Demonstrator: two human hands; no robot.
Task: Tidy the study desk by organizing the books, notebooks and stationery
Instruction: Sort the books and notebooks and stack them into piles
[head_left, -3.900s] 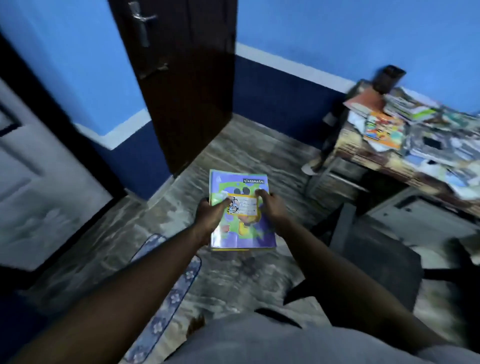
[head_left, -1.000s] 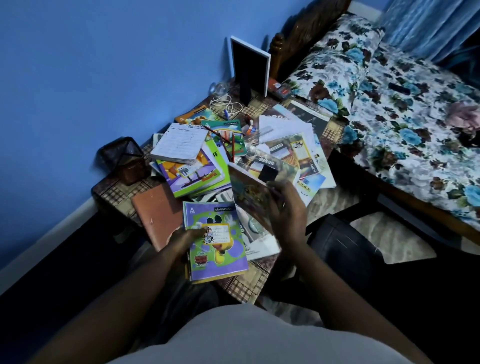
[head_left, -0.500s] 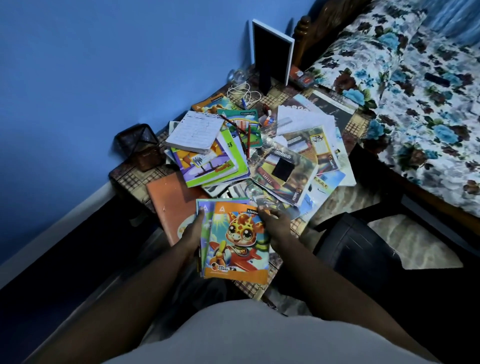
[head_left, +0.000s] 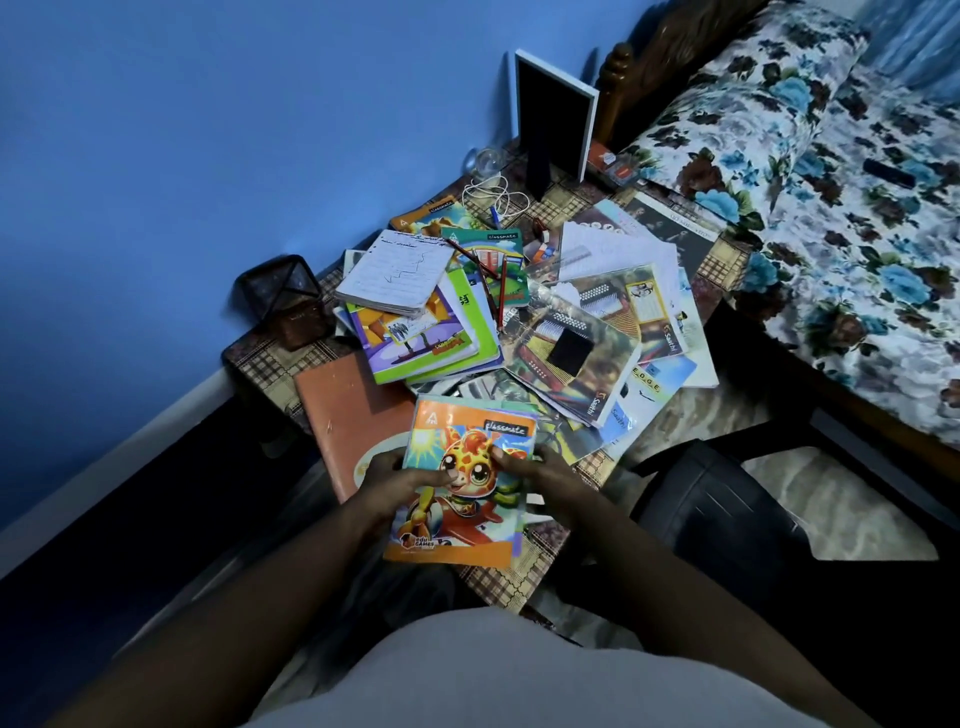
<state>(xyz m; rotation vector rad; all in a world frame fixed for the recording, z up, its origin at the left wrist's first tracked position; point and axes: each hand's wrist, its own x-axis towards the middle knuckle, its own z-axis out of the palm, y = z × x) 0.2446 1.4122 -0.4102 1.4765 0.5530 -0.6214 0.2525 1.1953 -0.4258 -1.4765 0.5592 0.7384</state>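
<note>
I hold a small stack of notebooks over the desk's near edge, an orange giraffe notebook (head_left: 462, 525) on top. My left hand (head_left: 400, 480) grips its left edge with the thumb across the cover. My right hand (head_left: 545, 478) grips the right edge the same way. Beyond lies a messy heap: an open written notepad (head_left: 397, 270), a purple and green notebook (head_left: 415, 338), a green classmate notebook (head_left: 493, 260) with red pencils (head_left: 501, 296) on it, an accordion-cover book (head_left: 571, 348), and an orange book (head_left: 348, 410) flat at the left.
The checked desk (head_left: 519, 577) stands against a blue wall. A dark mesh pen holder (head_left: 285, 301) sits at its left corner, a standing dark frame (head_left: 553, 119) and a white cable (head_left: 493, 195) at the back. A black chair (head_left: 727, 514) and a floral bed (head_left: 831, 208) are to the right.
I turned from the door to the desk with the purple notebook. My right hand picked up the giraffe notebook and laid it on top; both hands now hold the stack, slightly farther over the desk.
</note>
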